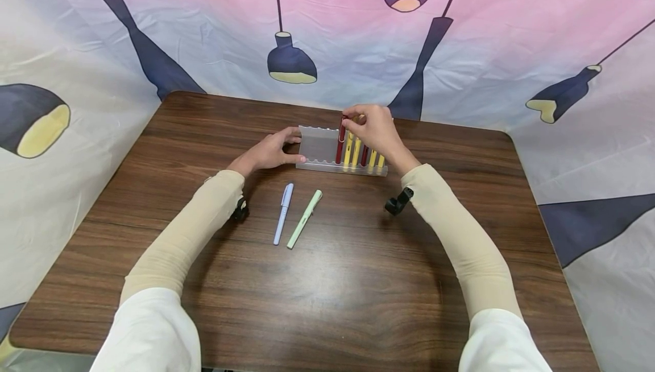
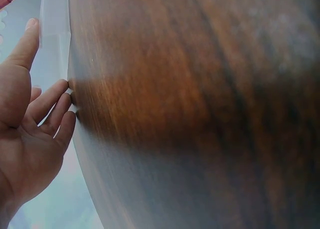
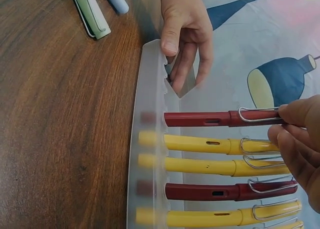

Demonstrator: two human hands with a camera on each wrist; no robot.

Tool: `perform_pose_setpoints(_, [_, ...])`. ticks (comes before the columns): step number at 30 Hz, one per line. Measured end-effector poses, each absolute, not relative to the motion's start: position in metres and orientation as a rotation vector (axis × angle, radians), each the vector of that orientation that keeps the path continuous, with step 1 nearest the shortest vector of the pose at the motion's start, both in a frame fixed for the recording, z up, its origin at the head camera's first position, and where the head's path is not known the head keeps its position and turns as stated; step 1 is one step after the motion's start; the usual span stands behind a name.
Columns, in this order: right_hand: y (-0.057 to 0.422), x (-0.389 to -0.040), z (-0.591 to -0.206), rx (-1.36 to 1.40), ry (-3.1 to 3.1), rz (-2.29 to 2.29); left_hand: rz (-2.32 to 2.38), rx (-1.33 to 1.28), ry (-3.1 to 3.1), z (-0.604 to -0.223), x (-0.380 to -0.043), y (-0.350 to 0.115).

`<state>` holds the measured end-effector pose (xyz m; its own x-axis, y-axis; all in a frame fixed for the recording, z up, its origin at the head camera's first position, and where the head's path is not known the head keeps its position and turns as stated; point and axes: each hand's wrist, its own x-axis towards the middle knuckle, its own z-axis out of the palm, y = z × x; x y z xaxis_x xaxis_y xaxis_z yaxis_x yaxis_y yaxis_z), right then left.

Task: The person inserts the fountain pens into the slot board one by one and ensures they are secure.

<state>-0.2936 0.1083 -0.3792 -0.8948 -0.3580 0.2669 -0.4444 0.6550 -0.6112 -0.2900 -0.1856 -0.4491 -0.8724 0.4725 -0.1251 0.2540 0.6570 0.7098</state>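
Observation:
A clear plastic pen rack [image 1: 317,144] stands near the back of the table. My left hand [image 1: 271,150] holds its left end, thumb at the front lip and fingers toward the back panel. At the top of a dark red fountain pen [image 3: 200,119], the thumb and fingers of my right hand [image 1: 376,127] pinch the cap end. This pen stands in the rack with its lower end behind the front lip. Alongside it stand several yellow pens [image 3: 200,165] and another dark red pen [image 3: 205,191], clips facing out. My right hand covers some of their tops in the head view.
On the brown wooden table [image 1: 358,281], a light blue pen [image 1: 284,213] and a light green pen [image 1: 304,219] lie in front of the rack. A patterned cloth [image 1: 225,36] hangs behind the table's back edge.

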Motion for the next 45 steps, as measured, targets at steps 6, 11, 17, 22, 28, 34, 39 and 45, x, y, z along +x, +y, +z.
perform_pose_setpoints(6, [0.110, -0.293, -0.380, 0.635, -2.721, 1.084, 1.033, 0.580, 2.577, -0.450, -0.290, -0.186])
perform_pose_setpoints(11, [0.112, -0.291, -0.378, 0.650, -2.708, 1.080, 1.048, 0.581, 2.570, -0.451, -0.290, -0.186])
perform_pose_setpoints(17, [0.116, -0.284, -0.373, 0.711, -2.661, 1.100, 1.040, 0.565, 2.562, -0.449, -0.290, -0.186])
perform_pose_setpoints(22, [0.121, -0.278, -0.370, 0.776, -2.599, 1.124, 1.038, 0.550, 2.552, -0.448, -0.290, -0.185])
perform_pose_setpoints(28, [0.125, -0.266, -0.371, 0.792, -2.569, 1.154, 1.024, 0.548, 2.553, -0.447, -0.290, -0.185])
perform_pose_setpoints(34, [0.123, -0.250, -0.377, 0.807, -2.568, 1.244, 1.036, 0.552, 2.549, -0.445, -0.289, -0.185])
perform_pose_setpoints(39, [0.119, -0.237, -0.383, 0.823, -2.597, 1.315, 1.037, 0.556, 2.543, -0.446, -0.289, -0.185])
perform_pose_setpoints(45, [0.114, -0.228, -0.395, 0.915, -2.593, 1.349, 1.029, 0.555, 2.556, -0.446, -0.289, -0.184])
